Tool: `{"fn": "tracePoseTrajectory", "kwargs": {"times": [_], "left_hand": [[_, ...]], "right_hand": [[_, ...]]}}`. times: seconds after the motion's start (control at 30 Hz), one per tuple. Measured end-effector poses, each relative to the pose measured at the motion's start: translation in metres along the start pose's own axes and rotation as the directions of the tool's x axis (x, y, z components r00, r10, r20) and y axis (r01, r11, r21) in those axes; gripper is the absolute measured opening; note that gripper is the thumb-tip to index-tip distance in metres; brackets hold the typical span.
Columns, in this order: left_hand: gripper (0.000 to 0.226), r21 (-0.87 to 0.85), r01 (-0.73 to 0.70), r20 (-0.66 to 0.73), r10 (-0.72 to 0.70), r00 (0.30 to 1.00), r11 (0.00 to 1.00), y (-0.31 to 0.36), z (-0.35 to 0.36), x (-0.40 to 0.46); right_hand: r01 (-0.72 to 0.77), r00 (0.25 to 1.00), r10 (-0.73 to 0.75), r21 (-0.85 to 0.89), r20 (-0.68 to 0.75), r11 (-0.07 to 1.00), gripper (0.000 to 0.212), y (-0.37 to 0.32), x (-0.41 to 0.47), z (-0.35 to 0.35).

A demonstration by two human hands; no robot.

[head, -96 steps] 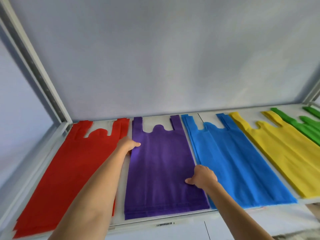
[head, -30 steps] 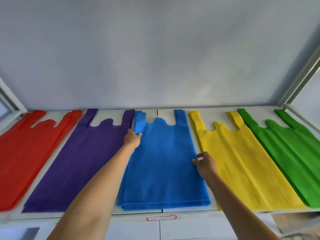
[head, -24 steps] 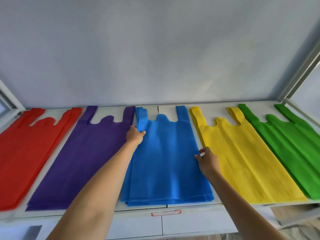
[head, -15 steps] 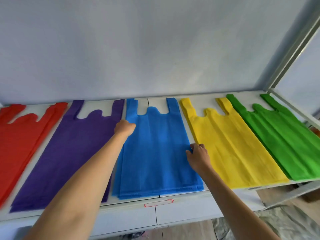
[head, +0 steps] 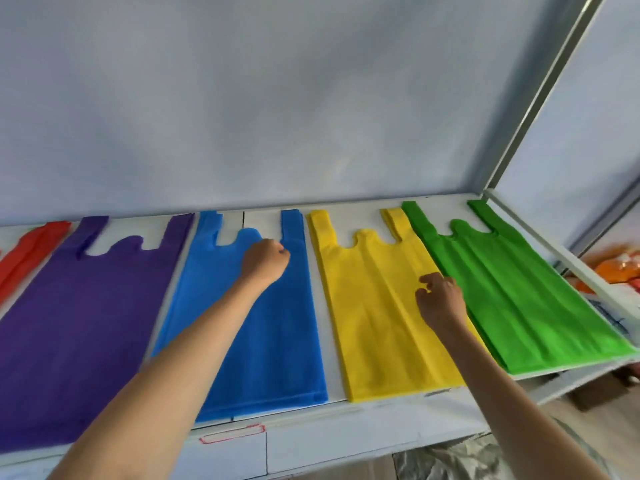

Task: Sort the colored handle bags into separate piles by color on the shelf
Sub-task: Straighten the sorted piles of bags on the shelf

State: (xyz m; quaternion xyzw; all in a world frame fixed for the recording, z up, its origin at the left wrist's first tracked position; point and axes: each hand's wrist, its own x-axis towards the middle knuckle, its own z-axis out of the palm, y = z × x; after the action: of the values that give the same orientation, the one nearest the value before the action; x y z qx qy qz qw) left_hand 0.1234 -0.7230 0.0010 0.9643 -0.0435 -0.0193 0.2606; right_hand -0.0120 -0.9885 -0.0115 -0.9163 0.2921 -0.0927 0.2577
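I get bright, even daylight across the shelf, stronger toward the right. Shadows are soft and faint, with no glare on the fabric. The wide lens bends the post and stretches the near corners. Both hands look slightly smeared, and detail softens at the far right edge.

Five bag piles: red, purple, blue, yellow, green; per-pile counts unclear.

shelf | five bag piles side by side | hands above middle piles
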Motion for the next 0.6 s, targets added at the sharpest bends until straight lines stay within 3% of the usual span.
{"fn": "tracePoseTrajectory", "kwargs": {"times": [0.1, 0.2, 0.27, 0.37, 0.53, 0.6], "left_hand": [[0.032, -0.022, 0.034, 0.102, -0.032, 0.994, 0.999, 0.043, 0.030, 0.001], [0.032, 0.039, 0.111, 0.160, -0.116, 0.980, 0.993, 0.066, 0.058, 0.002], [0.031, 0.098, 0.137, 0.161, -0.151, 0.975, 0.986, 0.076, 0.072, 0.001], [0.049, 0.139, 0.195, 0.173, -0.217, 0.961, 0.971, 0.085, 0.081, -0.001], [0.038, 0.052, 0.306, 0.146, -0.310, 0.939, 0.951, 0.085, 0.079, 0.003], [0.047, 0.015, 0.332, 0.122, -0.332, 0.936, 0.943, 0.083, 0.079, 0.003]], "right_hand": [[-0.088, 0.992, 0.105, -0.204, 0.074, 0.975, 0.042, 0.037, 0.018, -0.017], [-0.058, 0.974, 0.125, -0.321, 0.191, 0.945, 0.050, 0.058, 0.027, -0.019], [-0.025, 0.972, 0.096, -0.312, 0.214, 0.950, 0.051, 0.063, 0.033, -0.017], [0.035, 0.967, 0.033, -0.262, 0.253, 0.965, 0.041, 0.064, 0.037, -0.013], [0.145, 0.948, -0.088, -0.169, 0.307, 0.975, 0.037, 0.068, 0.041, -0.011], [0.159, 0.941, -0.112, -0.128, 0.318, 0.979, 0.036, 0.071, 0.041, -0.011]]}}
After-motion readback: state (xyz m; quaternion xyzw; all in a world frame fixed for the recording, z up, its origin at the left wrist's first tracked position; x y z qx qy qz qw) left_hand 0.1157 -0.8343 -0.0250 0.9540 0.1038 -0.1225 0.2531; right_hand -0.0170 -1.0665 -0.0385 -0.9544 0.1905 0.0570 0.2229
